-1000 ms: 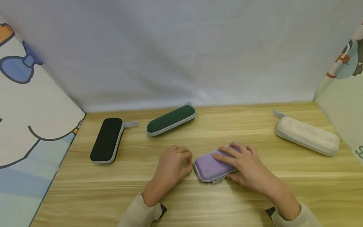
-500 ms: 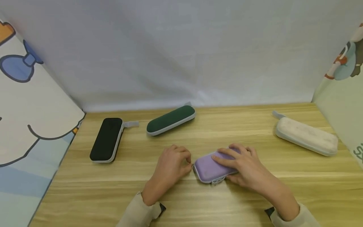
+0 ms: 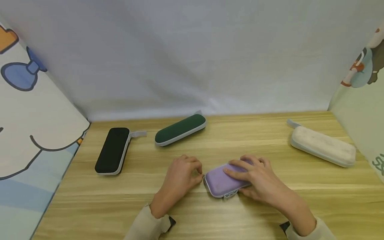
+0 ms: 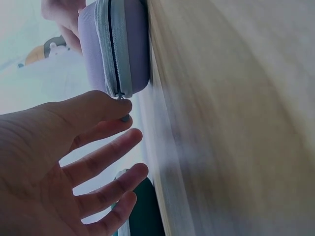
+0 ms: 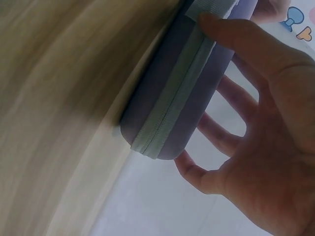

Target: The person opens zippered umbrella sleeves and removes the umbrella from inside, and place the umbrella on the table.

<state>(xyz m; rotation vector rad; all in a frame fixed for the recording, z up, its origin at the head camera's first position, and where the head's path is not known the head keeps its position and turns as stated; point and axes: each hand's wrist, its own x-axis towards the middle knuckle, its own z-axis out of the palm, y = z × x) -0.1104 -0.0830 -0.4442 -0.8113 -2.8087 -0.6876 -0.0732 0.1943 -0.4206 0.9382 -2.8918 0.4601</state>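
A purple hard zip case [image 3: 220,182] lies on the table in front of me, with a grey zipper band [image 5: 172,101] around its side. My right hand [image 3: 259,180] grips its right end, fingers over the top and thumb at the near side by a grey strap loop [image 3: 231,194]. At the left end, my left hand [image 3: 181,176] pinches the small zipper pull [image 4: 126,118] between thumb and index finger, its other fingers apart from the case. In the left wrist view a dark line runs between the zipper tapes above the slider.
A black case [image 3: 112,150] with a grey strap lies at the left. Behind my left hand is a dark green case [image 3: 180,129], and a cream case [image 3: 324,145] lies at the right. A pale cloth [image 3: 204,60] hangs along the table's back edge.
The head view has shifted slightly. Both hands keep their hold, and the purple case shows hardly any movement on the table.
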